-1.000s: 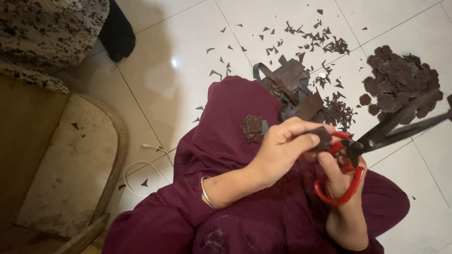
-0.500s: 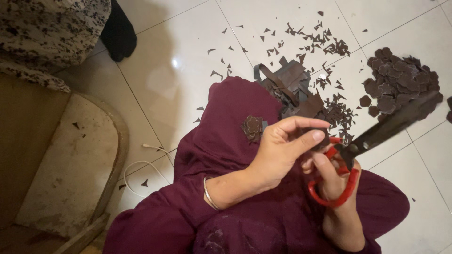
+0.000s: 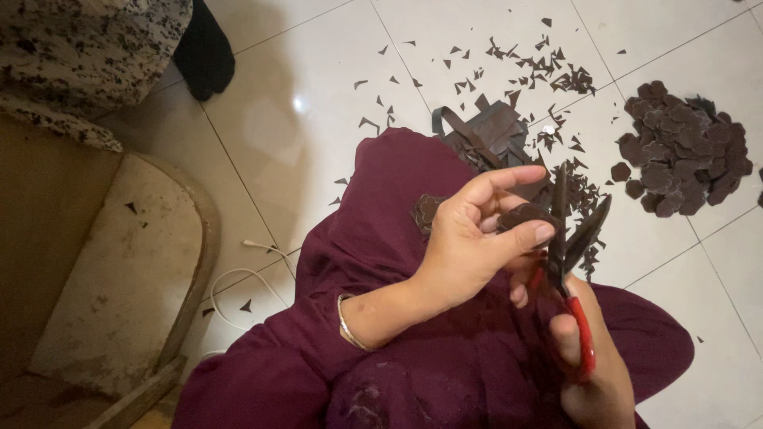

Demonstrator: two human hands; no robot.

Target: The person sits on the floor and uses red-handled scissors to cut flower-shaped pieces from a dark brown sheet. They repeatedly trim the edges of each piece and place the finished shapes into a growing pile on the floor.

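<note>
My left hand [image 3: 469, 238] pinches a small dark brown cut-out piece [image 3: 526, 214] between thumb and fingers, over my maroon-clothed lap. My right hand [image 3: 592, 357] grips red-handled scissors [image 3: 568, 262], fingers through the loops, blades open and pointing up beside the piece. Another brown flower-shaped piece [image 3: 427, 211] lies on my knee.
A pile of brown cut-out shapes [image 3: 683, 151] lies on the white tile floor at right. Folded brown material with strips [image 3: 489, 131] sits beyond my knee amid several scattered offcuts [image 3: 548, 75]. A worn cushion [image 3: 119, 270] and white cord [image 3: 254, 274] are at left.
The scissors have swung from pointing right to pointing upward, with blades now open. My left hand has turned the brown piece, its fingers spread wider.
</note>
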